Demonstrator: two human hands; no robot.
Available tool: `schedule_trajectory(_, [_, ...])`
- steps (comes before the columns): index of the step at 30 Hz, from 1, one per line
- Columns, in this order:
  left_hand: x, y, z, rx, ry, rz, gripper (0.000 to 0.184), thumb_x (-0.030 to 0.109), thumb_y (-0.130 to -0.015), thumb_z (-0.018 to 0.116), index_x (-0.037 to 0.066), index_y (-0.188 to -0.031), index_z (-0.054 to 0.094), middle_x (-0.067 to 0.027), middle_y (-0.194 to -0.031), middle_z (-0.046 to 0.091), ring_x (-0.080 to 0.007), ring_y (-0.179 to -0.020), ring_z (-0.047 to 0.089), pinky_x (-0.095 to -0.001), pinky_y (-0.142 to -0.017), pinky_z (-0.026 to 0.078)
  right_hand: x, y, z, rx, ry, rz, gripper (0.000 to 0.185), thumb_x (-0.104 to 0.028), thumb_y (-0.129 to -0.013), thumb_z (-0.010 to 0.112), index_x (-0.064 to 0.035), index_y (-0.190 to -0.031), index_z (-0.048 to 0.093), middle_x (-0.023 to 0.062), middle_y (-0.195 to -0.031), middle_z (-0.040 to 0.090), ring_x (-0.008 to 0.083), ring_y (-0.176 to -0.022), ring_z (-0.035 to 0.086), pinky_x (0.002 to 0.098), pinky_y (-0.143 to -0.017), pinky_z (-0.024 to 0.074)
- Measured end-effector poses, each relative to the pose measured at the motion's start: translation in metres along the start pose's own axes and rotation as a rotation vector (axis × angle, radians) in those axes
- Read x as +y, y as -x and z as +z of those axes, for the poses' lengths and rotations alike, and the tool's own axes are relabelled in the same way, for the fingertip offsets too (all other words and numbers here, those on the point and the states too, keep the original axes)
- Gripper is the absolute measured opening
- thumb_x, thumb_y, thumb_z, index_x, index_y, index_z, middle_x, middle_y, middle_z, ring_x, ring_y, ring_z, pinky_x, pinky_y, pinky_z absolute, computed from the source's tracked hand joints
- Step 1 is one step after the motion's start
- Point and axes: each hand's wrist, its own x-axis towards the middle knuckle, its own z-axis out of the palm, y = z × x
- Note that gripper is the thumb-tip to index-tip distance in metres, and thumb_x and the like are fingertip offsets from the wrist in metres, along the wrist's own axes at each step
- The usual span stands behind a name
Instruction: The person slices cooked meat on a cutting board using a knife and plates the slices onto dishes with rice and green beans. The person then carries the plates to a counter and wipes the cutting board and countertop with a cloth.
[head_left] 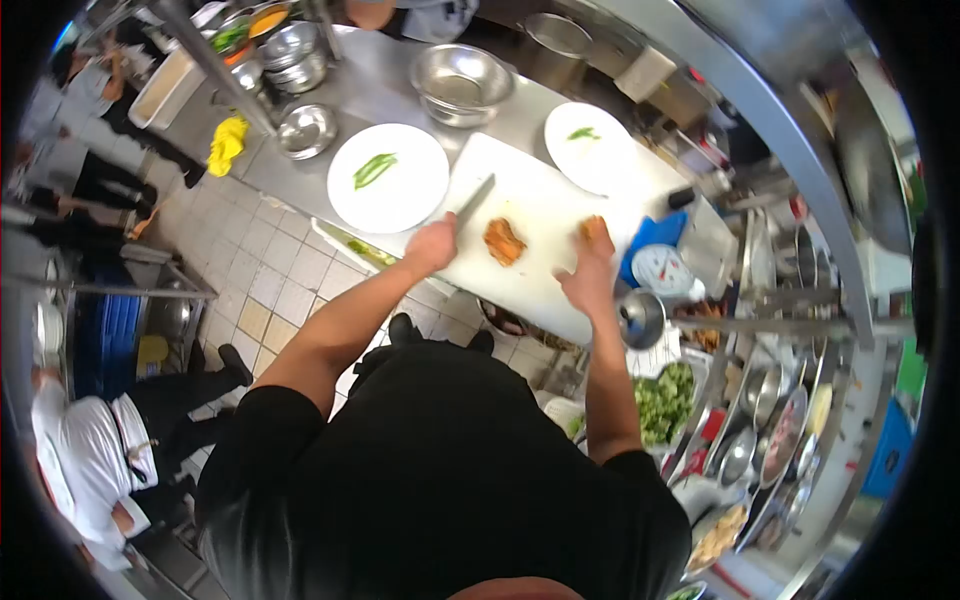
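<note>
My left hand is closed round the handle of a knife, whose blade points up and away over the left part of the white cutting board. A browned piece of food lies on the board between my hands. At the board's right side, my right hand has its fingertips at a second browned piece; the fingers are somewhat blurred. White plates with green strips flank the board, one at the left and one at the upper right.
Metal bowls stand behind the board. Right of my right hand are a dial scale, a blue cloth-like item and a tray of greens. A person in white is at the lower left; others stand farther back.
</note>
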Motion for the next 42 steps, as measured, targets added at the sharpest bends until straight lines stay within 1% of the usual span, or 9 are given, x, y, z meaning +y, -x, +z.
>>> schedule_trajectory(3, [-0.010, -0.006, 0.007, 0.054, -0.003, 0.049, 0.032, 0.005, -0.083, 0.047, -0.004, -0.113, 0.045, -0.0282, -0.092, 0.066, -0.0438, -0.090, 0.065, -0.0523, -0.080, 0.051, -0.050, -0.025, 0.010, -0.444, -1.112, 0.491, 0.059, -0.031, -0.084, 0.071, -0.0043, -0.134, 0.053, 0.0224, -0.122, 0.061, 0.0335, -0.110, 0.060, 0.0378, -0.094, 0.0474])
schedule_trajectory(4, [-0.010, -0.006, 0.005, 0.048, 0.011, 0.034, 0.032, 0.005, -0.083, 0.047, -0.004, -0.114, 0.046, -0.0276, -0.093, 0.066, -0.0432, -0.090, 0.065, -0.0519, -0.079, 0.052, -0.066, -0.036, -0.009, -0.137, -0.596, 0.010, 0.055, -0.030, -0.086, 0.070, -0.0040, -0.133, 0.054, 0.0187, -0.112, 0.067, 0.0274, -0.096, 0.067, 0.0320, -0.083, 0.0514])
schedule_trajectory(8, [-0.010, 0.003, 0.004, 0.020, 0.087, -0.002, 0.030, 0.010, -0.090, 0.043, -0.003, -0.116, 0.052, -0.0259, -0.099, 0.067, -0.0409, -0.092, 0.066, -0.0482, -0.080, 0.053, -0.132, -0.096, -0.049, -0.539, -0.949, 0.055, 0.051, -0.028, -0.085, 0.069, -0.0075, -0.131, 0.057, 0.0146, -0.100, 0.071, 0.0271, -0.088, 0.068, 0.0363, -0.079, 0.0529])
schedule_trajectory(15, [-0.063, 0.083, -0.020, -0.043, 0.293, 0.024, 0.034, 0.012, -0.087, 0.050, 0.003, -0.119, 0.054, -0.0218, -0.097, 0.067, -0.0394, -0.092, 0.066, -0.0504, -0.077, 0.053, -0.294, -0.159, -0.050, -0.333, -0.541, -0.712, 0.061, -0.024, -0.084, 0.066, -0.0067, -0.139, 0.047, 0.0202, -0.115, 0.065, 0.0394, -0.096, 0.064, 0.0448, -0.085, 0.0512])
schedule_trajectory(23, [-0.208, 0.156, -0.067, -0.218, 0.437, 0.258, 0.023, 0.024, -0.095, 0.049, 0.007, -0.111, 0.049, -0.0221, -0.088, 0.064, -0.0436, -0.087, 0.062, -0.0541, -0.071, 0.047, -0.562, -0.306, 0.125, -0.378, -0.307, -0.889, 0.066, -0.015, -0.084, 0.059, -0.0035, -0.144, 0.035, 0.0187, -0.146, 0.039, 0.0386, -0.126, 0.046, 0.0479, -0.102, 0.0426])
schedule_trajectory(29, [-0.289, 0.193, -0.068, -0.331, 0.514, 0.189, 0.025, 0.025, -0.097, 0.047, 0.007, -0.115, 0.048, -0.0225, -0.092, 0.064, -0.0439, -0.092, 0.062, -0.0543, -0.075, 0.048, -0.724, -0.395, 0.212, -0.220, 0.024, -0.810, 0.070, -0.015, -0.087, 0.055, -0.0202, -0.152, 0.028, 0.0140, -0.158, 0.021, 0.0397, -0.139, 0.033, 0.0529, -0.106, 0.0382])
schedule_trajectory(31, [-0.301, 0.203, -0.074, -0.401, 0.537, 0.086, 0.026, 0.025, -0.097, 0.047, 0.007, -0.116, 0.048, -0.0229, -0.094, 0.064, -0.0436, -0.094, 0.062, -0.0544, -0.078, 0.048, -0.741, -0.405, 0.206, -0.262, 0.133, -0.756, 0.069, -0.016, -0.090, 0.054, -0.0238, -0.153, 0.026, 0.0126, -0.160, 0.016, 0.0401, -0.140, 0.031, 0.0526, -0.107, 0.0378])
schedule_trajectory(36, [-0.323, 0.211, -0.065, -0.403, 0.607, 0.078, 0.025, 0.024, -0.095, 0.049, 0.009, -0.114, 0.052, -0.0218, -0.094, 0.064, -0.0418, -0.091, 0.063, -0.0532, -0.076, 0.048, -0.747, -0.413, 0.265, -0.178, -0.213, -0.772, 0.037, -0.009, -0.082, 0.059, -0.0128, -0.118, 0.062, 0.0135, -0.110, 0.064, 0.0332, -0.102, 0.063, 0.0436, -0.093, 0.0479])
schedule_trajectory(42, [-0.311, 0.186, -0.087, -0.496, 0.436, 0.244, 0.026, 0.027, -0.096, 0.049, 0.008, -0.114, 0.050, -0.0236, -0.099, 0.065, -0.0428, -0.097, 0.062, -0.0533, -0.081, 0.049, -0.660, -0.303, 0.143, -0.216, -0.689, -0.695, 0.041, -0.004, -0.073, 0.062, -0.0103, -0.113, 0.065, 0.0113, -0.109, 0.065, 0.0352, -0.101, 0.062, 0.0430, -0.087, 0.0516])
